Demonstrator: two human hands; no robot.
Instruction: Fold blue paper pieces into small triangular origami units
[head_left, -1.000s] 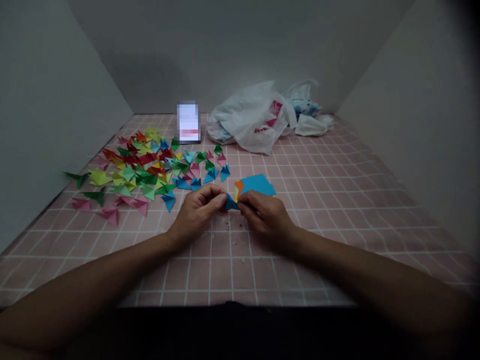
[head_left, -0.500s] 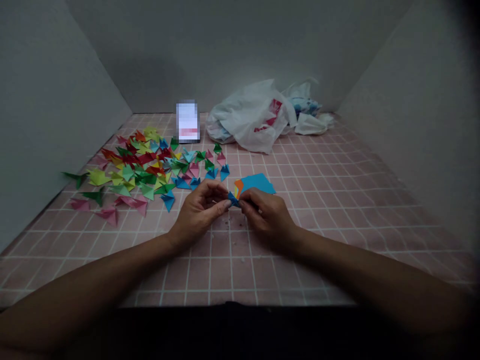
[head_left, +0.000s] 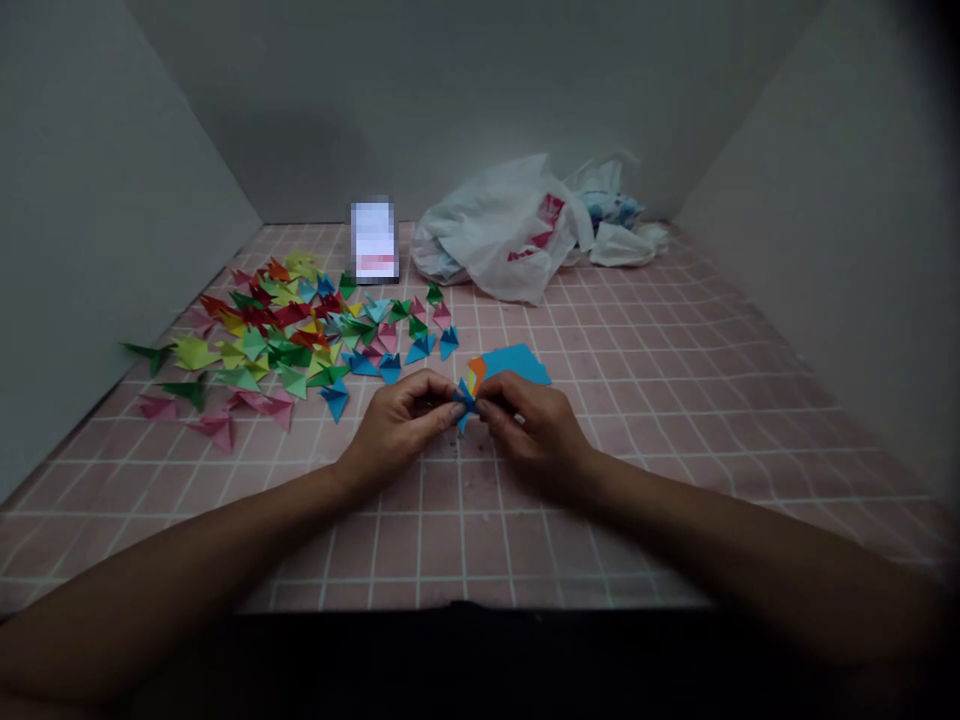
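Observation:
A small blue folded paper piece (head_left: 466,400) is pinched between both hands above the table. My left hand (head_left: 401,420) grips its left side with thumb and fingertips. From the right, my right hand (head_left: 534,425) holds the other side the same way. Points of the paper stick out above and below the fingertips; the rest is hidden by them. Just behind the hands lie blue paper sheets (head_left: 517,364), with an orange paper (head_left: 477,371) and a sliver of yellow at their left edge.
Many folded paper shapes in several colours (head_left: 289,340) spread over the table's left side. A phone (head_left: 375,240) with a lit, blurred screen stands behind them. White plastic bags (head_left: 502,230) lie at the back. Pale walls enclose the pink checked tabletop (head_left: 675,400).
The blue paper has been turned or opened between my fingers; its points now reach farther up and down. Both hands stay in nearly the same place.

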